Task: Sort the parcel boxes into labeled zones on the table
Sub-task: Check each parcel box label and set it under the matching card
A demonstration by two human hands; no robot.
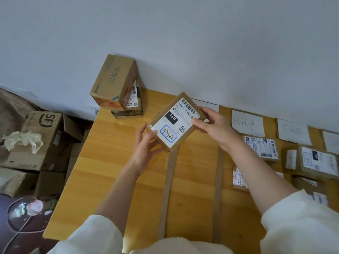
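- the left hand (145,143) curls its grip round the near-left corner of a small parcel box (176,121), thumb on the label face, fingers under the cardboard.
- the right hand (214,126) pinches the box's far-right edge, thumb on the label, fingers wrapped behind the side.
- the box is held in the air above the worktop (113,162), tilted, its white shipping label (173,123) facing up with a barcode, a black "15h" patch, a qr code and a blue-ringed handwritten mark.
- white sleeves (300,222) cover both forearms near the bottom edge.
- the worktop is yellowish wood, with two brown tape strips (169,189) running from near to far and dividing it into lanes.
- along the far edge, against the wall (183,33), lie white paper zone sheets (247,125); one carries handwriting, the rest are too blurred to read.
- on the right, several labelled parcels (319,162) lie close together in the lanes.
- at the far-left corner a printed carton (113,81) sits tilted on top of a flatter box (128,111).
- left of the worktop, lower down, stand larger cartons, one marked "sf" (44,136), with crumpled plastic wrap (23,140) on it.
- the wall is plain pale grey-white.
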